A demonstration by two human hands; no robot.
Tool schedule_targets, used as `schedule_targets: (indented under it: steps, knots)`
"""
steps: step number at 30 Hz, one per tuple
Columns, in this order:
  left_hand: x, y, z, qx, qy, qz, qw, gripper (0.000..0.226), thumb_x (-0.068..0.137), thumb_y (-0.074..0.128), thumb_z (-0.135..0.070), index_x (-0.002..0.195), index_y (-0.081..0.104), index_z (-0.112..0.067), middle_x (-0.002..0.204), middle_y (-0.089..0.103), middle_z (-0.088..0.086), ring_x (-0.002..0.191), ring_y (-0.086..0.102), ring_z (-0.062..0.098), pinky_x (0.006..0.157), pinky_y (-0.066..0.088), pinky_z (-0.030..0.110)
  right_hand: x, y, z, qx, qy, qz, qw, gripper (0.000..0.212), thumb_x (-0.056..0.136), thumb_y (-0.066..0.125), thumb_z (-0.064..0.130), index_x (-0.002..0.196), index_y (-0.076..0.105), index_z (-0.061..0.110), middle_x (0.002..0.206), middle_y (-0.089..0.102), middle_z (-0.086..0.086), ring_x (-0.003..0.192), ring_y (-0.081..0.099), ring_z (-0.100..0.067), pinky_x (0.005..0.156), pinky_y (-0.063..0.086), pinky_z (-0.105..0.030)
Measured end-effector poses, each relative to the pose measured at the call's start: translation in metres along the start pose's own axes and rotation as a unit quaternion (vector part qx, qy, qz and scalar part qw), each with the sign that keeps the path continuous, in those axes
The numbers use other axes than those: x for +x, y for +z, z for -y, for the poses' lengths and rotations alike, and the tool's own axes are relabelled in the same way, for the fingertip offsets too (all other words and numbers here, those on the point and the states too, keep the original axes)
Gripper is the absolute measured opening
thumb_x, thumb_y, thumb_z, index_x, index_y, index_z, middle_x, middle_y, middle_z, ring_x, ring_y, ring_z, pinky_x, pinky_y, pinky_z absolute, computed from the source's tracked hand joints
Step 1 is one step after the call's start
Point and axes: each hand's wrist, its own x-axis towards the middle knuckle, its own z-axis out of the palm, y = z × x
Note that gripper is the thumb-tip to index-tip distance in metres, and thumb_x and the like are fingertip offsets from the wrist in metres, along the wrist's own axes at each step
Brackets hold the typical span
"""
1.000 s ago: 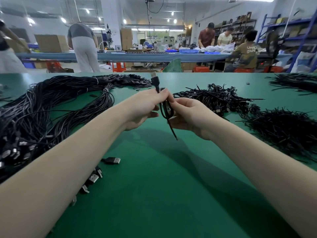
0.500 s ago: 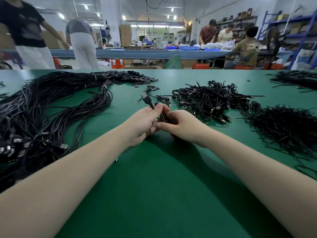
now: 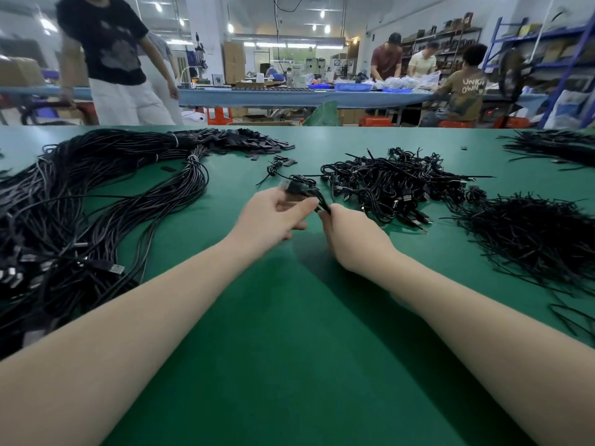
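Cable (image 3: 309,190) is held just above the desk (image 3: 289,349), near the tied pile (image 3: 386,185). Left hand (image 3: 273,217) curls round its blurred plug end; right hand (image 3: 351,239) pinches the coil. Recommended: keep the pinch firm so the loops cannot spring apart.

Bright white ceiling lights (image 3: 322,13) glare far back; soft dark shadows lie on the near green table (image 3: 289,365); the left hand (image 3: 273,217) and its cable (image 3: 297,187) look smeared; the person (image 3: 109,59) far left is blurry; edges bend.
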Motion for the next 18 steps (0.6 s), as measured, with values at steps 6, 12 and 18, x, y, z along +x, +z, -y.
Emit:
schedule_targets:
  steps: [6,12,18]
  knots:
    - [0.005,-0.014,0.006,0.487,0.291,-0.075,0.820,0.064,0.088,0.065,-0.024,0.144,0.034,-0.023,0.142,0.038,0.007,0.130,0.040,0.030,0.101,0.040,0.048,0.000,-0.006,-0.004,-0.003,-0.058,0.072,0.996,0.034,0.104,0.028,0.037,0.083,0.038,0.013,0.080,0.049,-0.007,0.074,0.049,-0.030,0.064,0.037,-0.037]
    - [0.007,-0.010,0.011,0.569,0.293,0.044,0.767,0.043,0.097,0.048,-0.038,0.132,0.042,-0.015,0.123,0.055,0.003,0.105,0.058,0.026,0.082,0.041,0.036,0.006,-0.035,0.000,0.070,-0.094,0.249,0.961,0.035,0.104,0.028,0.035,0.075,0.043,0.021,0.077,0.052,-0.002,0.068,0.047,-0.019,0.060,0.038,-0.028]
    - [-0.001,-0.007,0.011,0.585,0.300,0.120,0.744,0.022,0.100,0.032,-0.041,0.108,0.042,-0.023,0.103,0.057,-0.004,0.074,0.055,0.025,0.061,0.034,0.033,0.003,-0.050,-0.003,-0.057,-0.156,0.317,0.934,0.036,0.104,0.025,0.035,0.077,0.042,0.019,0.072,0.048,0.000,0.065,0.045,-0.020,0.061,0.036,-0.031]
